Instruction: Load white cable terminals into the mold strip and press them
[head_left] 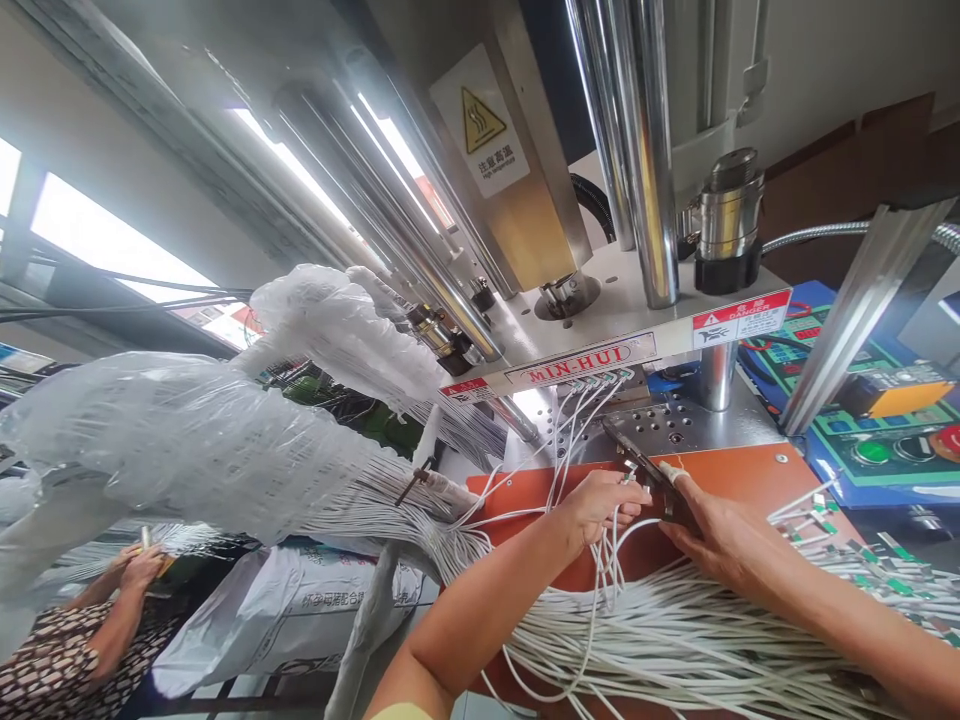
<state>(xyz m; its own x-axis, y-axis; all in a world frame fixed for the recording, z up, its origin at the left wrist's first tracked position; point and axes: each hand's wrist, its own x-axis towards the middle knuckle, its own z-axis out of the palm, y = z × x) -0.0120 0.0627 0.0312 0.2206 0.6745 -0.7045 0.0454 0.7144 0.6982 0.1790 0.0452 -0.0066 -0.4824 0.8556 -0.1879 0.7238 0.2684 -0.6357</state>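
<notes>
My left hand (598,508) is closed in a pinch on a white cable with a small metal connector (630,474), its other white cables hanging below the fingers. My right hand (712,530) grips a dark, narrow metal bar (660,490), which slants up and left over the front of the press. A light wrap covers one of the right fingertips. The connector is close against the bar; whether it is seated in it I cannot tell. Beneath both hands lies a thick bundle of white cables (660,640) across the orange-brown work board (735,485).
The press (615,360) stands ahead, with connectors and cables under its plate. A control panel (885,440) with buttons is at right. Loose cable ends (877,570) with green and metal tips lie at far right. Plastic-wrapped cables (180,440) hang left, near another person's hands (139,570).
</notes>
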